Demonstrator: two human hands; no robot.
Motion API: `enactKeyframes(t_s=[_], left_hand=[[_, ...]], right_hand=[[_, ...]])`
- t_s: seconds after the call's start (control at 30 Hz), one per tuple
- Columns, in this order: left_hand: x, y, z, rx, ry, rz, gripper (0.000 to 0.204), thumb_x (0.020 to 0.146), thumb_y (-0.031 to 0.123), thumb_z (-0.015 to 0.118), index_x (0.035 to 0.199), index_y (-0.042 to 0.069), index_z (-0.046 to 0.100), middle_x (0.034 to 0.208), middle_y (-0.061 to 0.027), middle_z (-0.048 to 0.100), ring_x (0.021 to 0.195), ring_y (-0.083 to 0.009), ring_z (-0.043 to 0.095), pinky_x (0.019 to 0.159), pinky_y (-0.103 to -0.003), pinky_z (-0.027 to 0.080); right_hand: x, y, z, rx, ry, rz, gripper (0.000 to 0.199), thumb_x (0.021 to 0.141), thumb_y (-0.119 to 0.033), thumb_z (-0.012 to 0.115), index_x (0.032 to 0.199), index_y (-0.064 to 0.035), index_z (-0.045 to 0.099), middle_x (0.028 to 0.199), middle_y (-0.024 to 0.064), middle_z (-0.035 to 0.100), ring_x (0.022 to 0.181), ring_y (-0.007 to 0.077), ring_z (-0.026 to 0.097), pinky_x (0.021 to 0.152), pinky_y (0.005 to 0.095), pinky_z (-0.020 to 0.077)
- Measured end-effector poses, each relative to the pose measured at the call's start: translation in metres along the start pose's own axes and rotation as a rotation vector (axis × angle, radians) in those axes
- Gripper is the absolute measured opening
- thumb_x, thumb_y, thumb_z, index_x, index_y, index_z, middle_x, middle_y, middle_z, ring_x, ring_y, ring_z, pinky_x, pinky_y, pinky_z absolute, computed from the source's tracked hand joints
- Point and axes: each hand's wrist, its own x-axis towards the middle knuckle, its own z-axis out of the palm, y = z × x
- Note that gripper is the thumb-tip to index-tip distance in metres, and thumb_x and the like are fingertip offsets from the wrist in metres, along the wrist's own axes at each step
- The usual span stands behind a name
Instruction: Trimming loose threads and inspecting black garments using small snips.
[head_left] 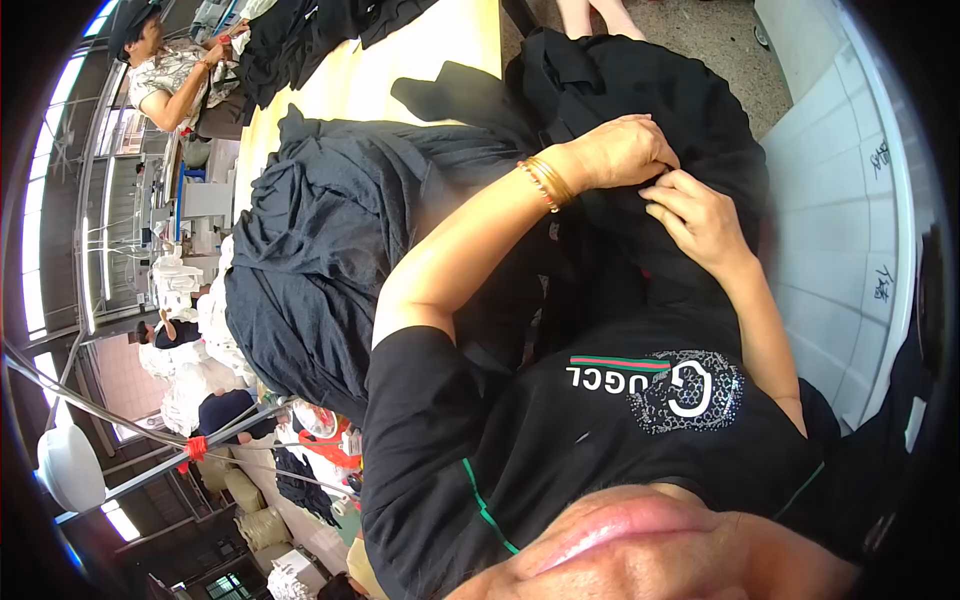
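Note:
A large spread of black cloth (690, 90) lies in front of me, bunched and folded, and reaches down toward my lap. Over it my left hand (620, 152), with gold bangles and a beaded bracelet at the wrist, has its fingers curled down and closed on the cloth. Just to the right and a little nearer, my right hand (703, 222) is bent in, thumb and fingers pinched close to the left fingertips. Anything tiny between the right fingertips is too small to make out. The two hands almost touch.
Beside my left arm a big heap of dark grey cloth (320, 240) rests on a pale yellow table (460, 45). More black garments (300, 40) lie farther along it. A white panel (840, 200) stands close on my right. Another person (175, 80) works at far left.

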Motion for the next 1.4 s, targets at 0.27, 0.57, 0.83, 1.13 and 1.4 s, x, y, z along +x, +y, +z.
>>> enactKeyframes(t_s=[0.27,0.57,0.83,1.13,1.4], left_hand=[[-0.013,0.135,-0.095,-0.757,0.205,-0.141,0.013,0.094,0.006,0.064,0.104,-0.001,0.068,0.086,-0.0017,0.069,0.081,-0.0062,0.061,0.072,-0.022,0.049],[-0.059,0.087,-0.040,-0.904,0.307,-0.632,0.013,0.095,0.013,0.066,0.099,0.001,0.070,0.085,0.0040,0.066,0.080,-0.0011,0.056,0.070,-0.016,0.044],[-0.068,0.062,-0.004,-1.299,0.489,-0.723,0.015,0.093,0.016,0.068,0.100,0.003,0.072,0.094,-0.0023,0.072,0.086,-0.0074,0.064,0.080,-0.020,0.048],[-0.073,0.056,0.006,-1.302,0.390,-0.651,0.018,0.093,0.010,0.065,0.107,-0.001,0.070,0.101,-0.0057,0.072,0.091,-0.0105,0.066,0.086,-0.022,0.050],[-0.075,0.053,0.008,-1.322,0.347,-0.658,0.021,0.095,0.013,0.063,0.112,0.001,0.070,0.103,-0.0027,0.073,0.093,-0.0083,0.065,0.090,-0.022,0.048]], right_hand=[[-0.003,-0.060,-0.112,0.869,0.196,-0.185,0.014,0.075,-0.001,0.074,0.084,-0.0071,0.066,0.079,0.0083,0.060,0.062,0.0162,0.050,0.056,0.0254,0.0351],[0.019,-0.019,-0.055,0.410,-0.114,-0.096,0.031,0.073,0.008,0.072,0.100,-0.0063,0.070,0.097,0.0023,0.061,0.074,0.0113,0.056,0.060,0.0227,0.0426],[0.013,-0.020,-0.040,0.270,0.171,-0.155,0.046,0.074,0.009,0.076,0.117,-0.0026,0.066,0.118,0.0124,0.057,0.074,0.0116,0.060,0.066,0.0246,0.0511],[0.023,-0.029,-0.035,0.087,0.185,-0.211,0.027,0.076,0.006,0.076,0.102,0.0056,0.071,0.091,0.0147,0.068,0.076,0.0230,0.069,0.062,0.0283,0.0544],[0.029,-0.029,-0.036,0.095,0.037,-0.189,0.026,0.079,0.002,0.075,0.104,0.0028,0.071,0.094,0.0118,0.067,0.075,0.0212,0.068,0.062,0.0270,0.0537]])
